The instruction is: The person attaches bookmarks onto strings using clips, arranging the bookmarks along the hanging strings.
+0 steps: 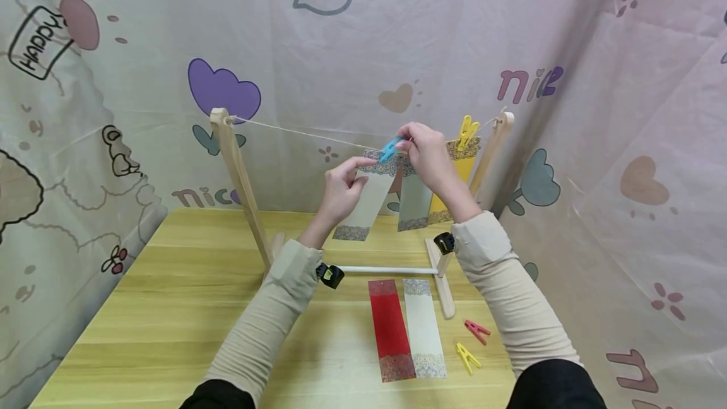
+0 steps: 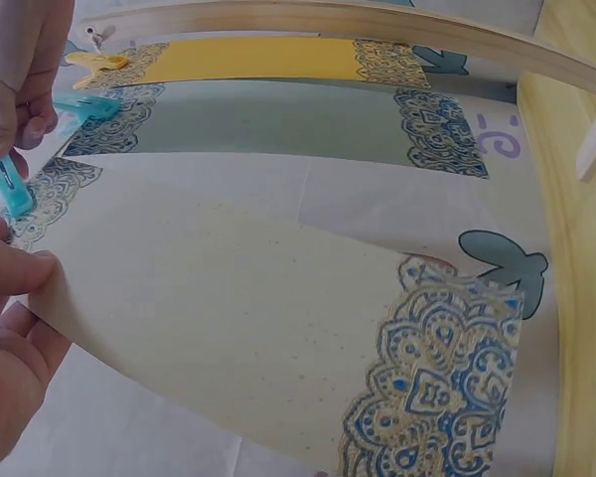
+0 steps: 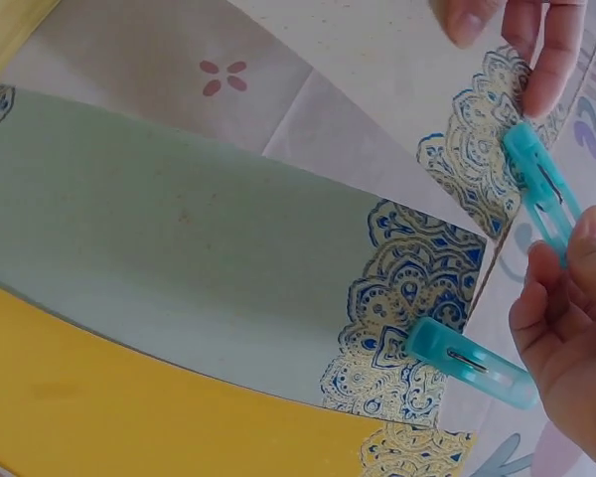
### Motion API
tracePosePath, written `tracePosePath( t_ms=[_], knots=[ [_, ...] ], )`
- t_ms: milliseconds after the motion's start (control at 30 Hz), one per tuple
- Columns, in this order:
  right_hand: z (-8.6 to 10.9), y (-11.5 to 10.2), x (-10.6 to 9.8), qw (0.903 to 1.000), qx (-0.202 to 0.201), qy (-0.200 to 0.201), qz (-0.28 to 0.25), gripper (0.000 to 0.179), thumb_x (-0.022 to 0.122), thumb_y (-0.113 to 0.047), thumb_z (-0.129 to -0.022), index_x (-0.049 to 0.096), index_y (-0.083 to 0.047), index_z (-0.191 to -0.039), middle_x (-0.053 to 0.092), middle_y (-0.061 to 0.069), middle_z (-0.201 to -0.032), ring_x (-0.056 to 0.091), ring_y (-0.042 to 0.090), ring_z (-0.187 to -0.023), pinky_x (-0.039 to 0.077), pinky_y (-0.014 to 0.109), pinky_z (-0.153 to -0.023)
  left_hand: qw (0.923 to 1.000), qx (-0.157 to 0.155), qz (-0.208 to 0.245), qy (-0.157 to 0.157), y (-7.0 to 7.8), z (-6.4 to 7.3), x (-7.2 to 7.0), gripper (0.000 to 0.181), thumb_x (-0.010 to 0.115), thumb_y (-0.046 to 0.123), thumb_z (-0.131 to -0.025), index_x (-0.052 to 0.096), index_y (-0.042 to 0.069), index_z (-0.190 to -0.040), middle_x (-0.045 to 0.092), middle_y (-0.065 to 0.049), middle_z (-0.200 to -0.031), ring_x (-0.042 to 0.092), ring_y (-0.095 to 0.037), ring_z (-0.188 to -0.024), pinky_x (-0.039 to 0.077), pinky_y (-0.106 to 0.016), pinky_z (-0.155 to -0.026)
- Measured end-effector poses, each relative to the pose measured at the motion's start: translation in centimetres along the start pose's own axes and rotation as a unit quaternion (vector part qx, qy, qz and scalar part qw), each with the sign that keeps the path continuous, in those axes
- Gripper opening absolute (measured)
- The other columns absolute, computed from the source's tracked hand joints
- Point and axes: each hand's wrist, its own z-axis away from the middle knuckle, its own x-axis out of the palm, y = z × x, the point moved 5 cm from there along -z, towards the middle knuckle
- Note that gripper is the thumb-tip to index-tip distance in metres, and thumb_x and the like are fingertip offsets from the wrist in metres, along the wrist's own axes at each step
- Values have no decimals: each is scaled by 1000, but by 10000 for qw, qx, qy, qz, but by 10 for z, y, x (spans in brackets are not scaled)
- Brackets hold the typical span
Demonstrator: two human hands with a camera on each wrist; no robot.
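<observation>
Near the line's middle, my left hand (image 1: 342,191) pinches the top edge of a cream paper strip (image 1: 368,197) with blue-gold lace ends; the strip hangs aslant. My right hand (image 1: 430,155) pinches the handle end of a blue clothespin (image 1: 389,150), whose other end sits over the strip's patterned top at the string (image 1: 307,133). Just to the right hangs a grey-green strip (image 1: 416,201), held by a second blue clothespin (image 3: 467,363). Beyond it a yellow strip (image 1: 462,172) hangs from a yellow clothespin (image 1: 468,132), partly hidden by my right hand and forearm.
Wooden posts (image 1: 238,182) carry the string, joined low down by a white rod (image 1: 386,269). On the table (image 1: 170,308) lie a red strip (image 1: 390,327), a white strip (image 1: 424,327), a pink clothespin (image 1: 477,331) and a yellow clothespin (image 1: 467,357). A printed curtain (image 1: 318,68) stands behind.
</observation>
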Motion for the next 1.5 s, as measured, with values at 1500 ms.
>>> tracePosePath(
  t_ms=[1500],
  knots=[
    [46,-14,-38,9882,-667,320,-1340,16,57,17,-77,58,18,-94,56,21,-71,44,16,-50,34,14,-46,9935,-707,190,876,-32,24,-14,8,53,-19,-76,59,-17,-79,61,-29,-81,57,-40,-71,48,-20,-66]
  ],
)
